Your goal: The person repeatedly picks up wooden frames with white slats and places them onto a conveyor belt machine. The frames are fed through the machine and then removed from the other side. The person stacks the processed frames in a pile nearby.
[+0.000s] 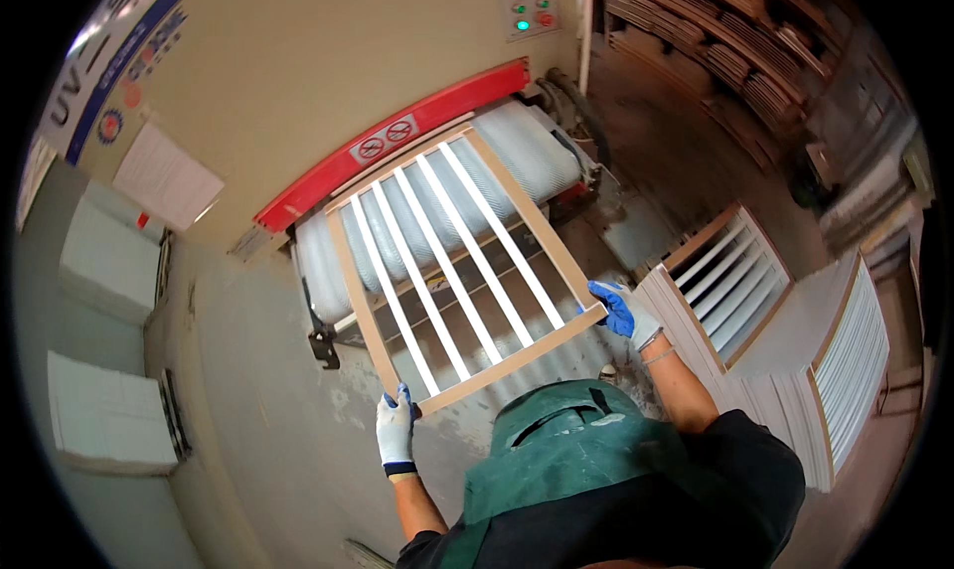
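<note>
A slatted wooden frame (517, 367), brown around the outside with several white bars across it, stretches between my hands and a machine. Its far end rests on the grey mesh conveyor belt (532, 157), close to the red guard bar. In a white and blue work glove, my left hand (396, 428) is closed around the near left corner. My right hand (626, 314), gloved the same way, grips the near right corner. The near half of the frame hangs over the floor, beyond the belt's edge.
A red guard bar (393, 144) spans the beige machine (328, 62), with a lit button panel (532, 2) above. Stacked slatted frames (765, 355) stand at my right. Piled brown boards (715, 42) fill the back right. White stacks (104, 410) line the left.
</note>
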Demonstrator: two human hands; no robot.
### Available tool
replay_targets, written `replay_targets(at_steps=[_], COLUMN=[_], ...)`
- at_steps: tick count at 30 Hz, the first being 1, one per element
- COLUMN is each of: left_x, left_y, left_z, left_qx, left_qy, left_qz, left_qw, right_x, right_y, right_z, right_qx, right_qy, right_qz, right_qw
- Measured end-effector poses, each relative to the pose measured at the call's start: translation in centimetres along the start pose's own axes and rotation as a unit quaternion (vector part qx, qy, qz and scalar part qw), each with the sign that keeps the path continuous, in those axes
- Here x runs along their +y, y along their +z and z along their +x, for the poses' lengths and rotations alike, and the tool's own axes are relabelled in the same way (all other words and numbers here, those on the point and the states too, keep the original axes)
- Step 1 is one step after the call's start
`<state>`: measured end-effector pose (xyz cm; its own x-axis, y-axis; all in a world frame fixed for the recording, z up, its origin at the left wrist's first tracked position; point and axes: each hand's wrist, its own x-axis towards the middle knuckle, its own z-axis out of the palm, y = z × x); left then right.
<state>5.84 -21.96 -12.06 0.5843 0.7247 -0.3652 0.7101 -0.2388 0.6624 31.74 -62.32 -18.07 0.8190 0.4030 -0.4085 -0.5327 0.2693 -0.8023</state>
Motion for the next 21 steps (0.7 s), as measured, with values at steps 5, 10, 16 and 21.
replay_targets(at_steps=[5,10,16,21], left_x=[-0.5,-2.4,-2.5,-1.9], left_y=[1.2,0.5,-1.0,1.1], left_z=[2.6,7.0,11.4,8.9], left_qx=[0.005,0.004,-0.037,0.1], left_qy=[0.035,0.016,-0.045,-0.185], left_qz=[-0.179,-0.217,-0.28,-0.297], left_qw=[0.983,0.976,0.958,0.931], right_x=[4.2,6.5,12.6,11.0], right_y=[-6.2,-10.6,-23.5,-26.7], right_z=[-1.6,-5.3,-8.9,-12.4], right_qx=[0.021,0.193,0.168,0.388], right_qy=[0.031,0.13,0.09,0.111], right_qz=[0.18,0.087,0.287,0.2], right_qw=[0.983,0.969,0.939,0.893])
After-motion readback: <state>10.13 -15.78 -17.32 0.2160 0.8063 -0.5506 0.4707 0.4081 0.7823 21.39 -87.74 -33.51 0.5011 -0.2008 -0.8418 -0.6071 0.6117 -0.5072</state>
